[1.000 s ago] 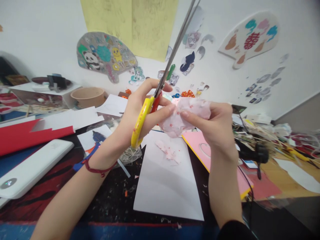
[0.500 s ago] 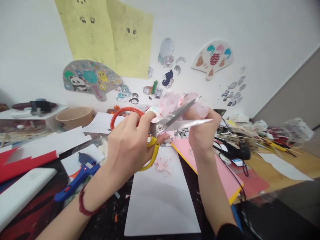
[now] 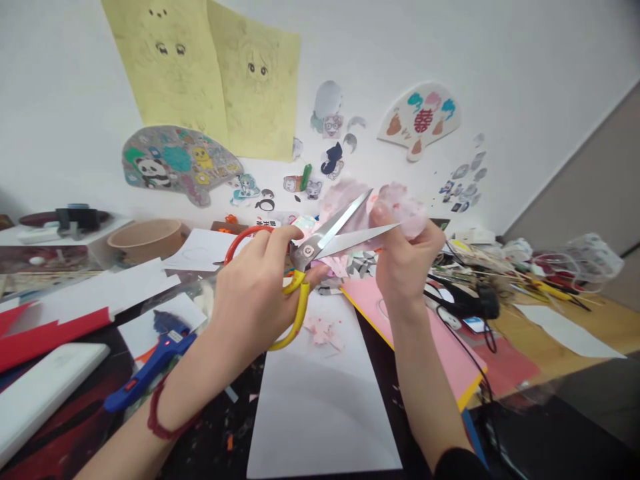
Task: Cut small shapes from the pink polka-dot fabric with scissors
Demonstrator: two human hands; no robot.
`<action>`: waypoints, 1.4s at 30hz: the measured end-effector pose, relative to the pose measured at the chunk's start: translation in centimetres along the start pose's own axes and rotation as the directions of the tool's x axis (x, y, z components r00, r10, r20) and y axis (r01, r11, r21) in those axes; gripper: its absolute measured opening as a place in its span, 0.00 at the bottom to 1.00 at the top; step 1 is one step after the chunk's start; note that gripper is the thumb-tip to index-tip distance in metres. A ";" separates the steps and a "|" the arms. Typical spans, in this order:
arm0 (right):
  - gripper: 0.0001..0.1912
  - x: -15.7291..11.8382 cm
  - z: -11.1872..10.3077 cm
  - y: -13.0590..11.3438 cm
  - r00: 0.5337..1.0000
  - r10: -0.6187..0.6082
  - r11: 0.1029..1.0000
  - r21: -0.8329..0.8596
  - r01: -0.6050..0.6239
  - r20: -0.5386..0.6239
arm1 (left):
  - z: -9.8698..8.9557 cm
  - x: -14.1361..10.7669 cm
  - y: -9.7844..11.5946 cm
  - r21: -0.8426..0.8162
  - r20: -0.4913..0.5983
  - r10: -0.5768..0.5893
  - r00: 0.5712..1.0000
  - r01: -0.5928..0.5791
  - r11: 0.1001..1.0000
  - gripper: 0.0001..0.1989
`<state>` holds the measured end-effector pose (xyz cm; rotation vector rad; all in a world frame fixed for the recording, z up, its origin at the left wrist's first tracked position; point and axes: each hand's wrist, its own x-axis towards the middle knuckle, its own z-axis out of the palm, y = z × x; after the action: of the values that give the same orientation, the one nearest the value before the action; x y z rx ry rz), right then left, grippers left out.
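White and smooth-cornered, a long flat slab [image 3: 50,400] lies at the far left of a cluttered dark tabletop [image 3: 213,457], near a blue glue gun [image 3: 155,363]. The left hand [image 3: 255,280], fingers curled around the handles, grips steel scissors with red and yellow handles [image 3: 308,251], their blades spread. Below them, a long white paper sheet [image 3: 320,407] bears small pale-pink scraps [image 3: 325,333]. Crumpled, sheer pink fabric with red specks [image 3: 407,207] shows beyond the blades and in the right hand [image 3: 407,257], pinched between thumb and fingers; whether it is one piece cannot be told. A yellow-edged pink sheet [image 3: 453,347] lies farther right. The step in hand appears to be trimming the fabric; another cut would call for a firm hold and blades kept clear of the right thumb.
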<state>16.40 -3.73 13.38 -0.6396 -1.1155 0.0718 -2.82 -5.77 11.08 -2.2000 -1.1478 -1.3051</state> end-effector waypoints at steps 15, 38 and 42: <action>0.11 -0.6 0.3 0.1 0.980 0.004 0.999 0.053 -0.015 0.198 | -0.7 0.5 -0.6 -0.009 0.066 -0.029 0.997 0.030 1.000 0.22; 0.09 -2.2 1.5 0.4 0.973 0.039 0.976 0.200 -0.086 0.229 | -1.7 1.3 0.0 -0.289 0.230 -0.127 0.965 0.193 0.938 0.15; 0.13 -2.6 1.7 0.1 0.975 0.071 0.973 0.201 -0.115 0.211 | -1.7 1.3 0.1 -0.310 0.227 -0.138 0.964 0.206 0.928 0.14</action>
<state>13.82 -3.86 11.70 -0.5002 -1.2541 0.3398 -3.38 -6.25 13.10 -2.5732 -1.3029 -1.4662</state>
